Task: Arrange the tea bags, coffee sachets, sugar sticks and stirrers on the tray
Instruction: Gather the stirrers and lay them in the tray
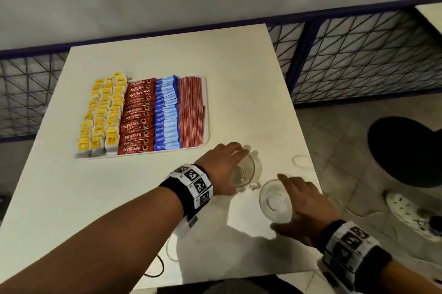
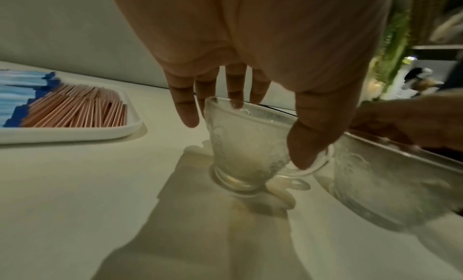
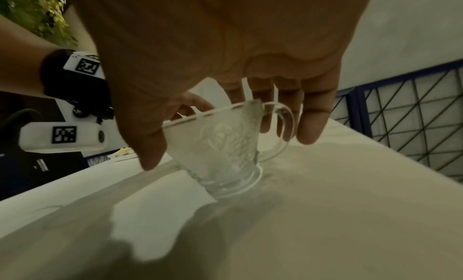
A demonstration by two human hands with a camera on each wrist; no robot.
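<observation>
Glass is what both hands are on: two clear, pressed-pattern cups with flared rims, ring handles and short round feet, standing on the smooth off-white desk (image 1: 148,198) near its right edge. The left hand (image 1: 221,164) reaches down over the far cup (image 1: 244,171), fingers (image 2: 185,108) spread around the rim and thumb against the side by the handle, clasping it from above. The right hand (image 1: 303,207) holds the near cup (image 1: 275,200) the same way, fingers (image 3: 313,124) draped past the handle and thumb pressed to the opposite wall. The near cup leans slightly in the right wrist view, with only part of its foot meeting the desk. The two cups sit just beside each other; whether they touch cannot be told.

Farther back and to the left lies the white rounded-corner tray (image 1: 207,107), filled in four straight bands. From left to right: tea bags (image 1: 102,114) with yellow paper tags in overlapping rows, red glossy coffee sachets (image 1: 138,116) shingled one over another, blue sugar sticks (image 1: 167,114) in two shades, and thin reddish stirrers (image 1: 191,111) packed side by side in two blocks. Behind the desk runs a dark blue frame with wire mesh (image 1: 358,59) below a plain pale wall.
</observation>
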